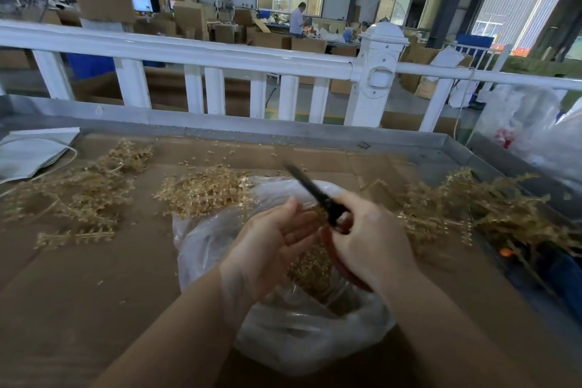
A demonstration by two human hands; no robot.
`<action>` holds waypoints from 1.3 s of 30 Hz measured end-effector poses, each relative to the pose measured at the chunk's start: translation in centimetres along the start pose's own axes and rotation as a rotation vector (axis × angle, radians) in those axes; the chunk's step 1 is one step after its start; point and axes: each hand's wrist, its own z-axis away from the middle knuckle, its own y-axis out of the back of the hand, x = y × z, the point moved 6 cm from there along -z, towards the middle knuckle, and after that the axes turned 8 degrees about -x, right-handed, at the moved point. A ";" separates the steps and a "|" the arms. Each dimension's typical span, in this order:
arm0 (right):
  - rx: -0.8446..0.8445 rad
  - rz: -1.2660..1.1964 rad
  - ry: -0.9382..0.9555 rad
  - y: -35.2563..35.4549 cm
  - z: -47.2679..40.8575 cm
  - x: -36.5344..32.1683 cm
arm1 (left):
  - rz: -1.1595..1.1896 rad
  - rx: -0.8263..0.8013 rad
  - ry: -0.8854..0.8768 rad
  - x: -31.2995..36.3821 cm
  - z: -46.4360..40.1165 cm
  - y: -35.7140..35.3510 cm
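My right hand (368, 239) grips a pair of scissors (310, 189) with dark blades and red-brown handles; the blades point up and to the left. My left hand (277, 242) is held flat, palm up, fingers straight, just left of the scissors and holding nothing. Both hands hover over a clear plastic bag (283, 331) that holds small golden plastic bits. Golden plastic sprigs lie in a heap (208, 192) behind the bag.
More golden sprig piles lie at the left (78, 195) and right (472, 208) on the cardboard-covered table (78, 293). A white board with a cord (31, 151) sits far left. A white railing (220, 60) runs behind; plastic bags (535, 129) stand at right.
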 end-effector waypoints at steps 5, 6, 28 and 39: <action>-0.232 -0.030 0.126 -2.3 1.2 -2.3 | -0.008 0.171 0.003 -0.4 -0.1 2.2; -0.296 -0.035 0.144 -2.6 1.3 -2.5 | -0.022 0.212 -0.001 -0.4 0.0 2.7; 0.418 0.175 -0.247 4.2 -2.1 9.4 | -0.029 0.252 0.059 -1.4 -0.2 4.2; 0.295 0.246 -0.092 1.4 -0.7 6.1 | -0.056 0.273 0.069 -1.3 -0.1 4.1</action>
